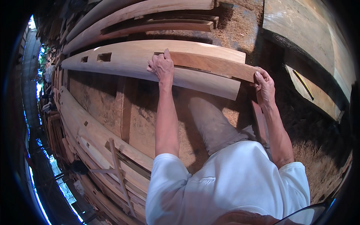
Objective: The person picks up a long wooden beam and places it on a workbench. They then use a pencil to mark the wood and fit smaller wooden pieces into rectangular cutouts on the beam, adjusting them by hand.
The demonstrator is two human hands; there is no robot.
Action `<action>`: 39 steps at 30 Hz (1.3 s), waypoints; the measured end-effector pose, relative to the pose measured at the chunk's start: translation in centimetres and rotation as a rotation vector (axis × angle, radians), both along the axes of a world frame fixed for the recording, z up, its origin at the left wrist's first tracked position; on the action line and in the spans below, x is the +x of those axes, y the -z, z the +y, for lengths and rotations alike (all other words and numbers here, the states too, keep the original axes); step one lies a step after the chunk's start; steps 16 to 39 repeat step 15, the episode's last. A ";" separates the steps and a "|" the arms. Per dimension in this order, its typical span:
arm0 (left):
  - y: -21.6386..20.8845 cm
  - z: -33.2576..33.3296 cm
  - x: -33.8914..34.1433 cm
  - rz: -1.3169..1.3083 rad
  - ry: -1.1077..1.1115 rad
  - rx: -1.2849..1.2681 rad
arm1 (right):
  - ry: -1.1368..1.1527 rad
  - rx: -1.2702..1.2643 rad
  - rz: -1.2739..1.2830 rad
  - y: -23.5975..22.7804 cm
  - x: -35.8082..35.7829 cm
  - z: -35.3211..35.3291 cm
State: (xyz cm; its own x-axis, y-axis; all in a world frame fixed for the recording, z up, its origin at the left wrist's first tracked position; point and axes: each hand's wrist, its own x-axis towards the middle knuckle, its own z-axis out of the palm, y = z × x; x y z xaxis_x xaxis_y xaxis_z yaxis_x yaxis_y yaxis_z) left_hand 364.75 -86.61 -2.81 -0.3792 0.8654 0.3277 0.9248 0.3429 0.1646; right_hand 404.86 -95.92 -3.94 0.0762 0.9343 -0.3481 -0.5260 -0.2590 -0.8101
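Observation:
A reddish-brown wooden board (213, 64) lies lengthwise on a thick pale timber beam (131, 50), along a long slot in it. My left hand (162, 67) is closed at the board's left end, its fingers curled and partly hidden. At the other end, which sticks out past the beam, my right hand (265, 85) pinches the board between thumb and fingers. Left of my left hand, the beam has two rectangular mortises, the larger mortise (104, 57) being the closer one.
More shaped beams (161, 10) lie beyond. Several long timbers (108, 150) are stacked at the lower left, with a wooden T-shaped piece (115, 161) across them. A broad slab (300, 30) stands at the far right, near an offcut (315, 90) with a dark pencil-like stick. Sawdust covers the ground (240, 22).

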 end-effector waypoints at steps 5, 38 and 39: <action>0.8 -0.9 -2.4 0.001 0.013 -0.084 | -0.098 -0.033 -0.155 0.0 -0.3 0.4; -0.3 -1.3 -0.8 -0.168 0.018 0.015 | -0.190 0.060 -0.012 5.7 1.4 -0.4; -0.3 -1.3 -0.8 -0.168 0.018 0.015 | -0.190 0.060 -0.012 5.7 1.4 -0.4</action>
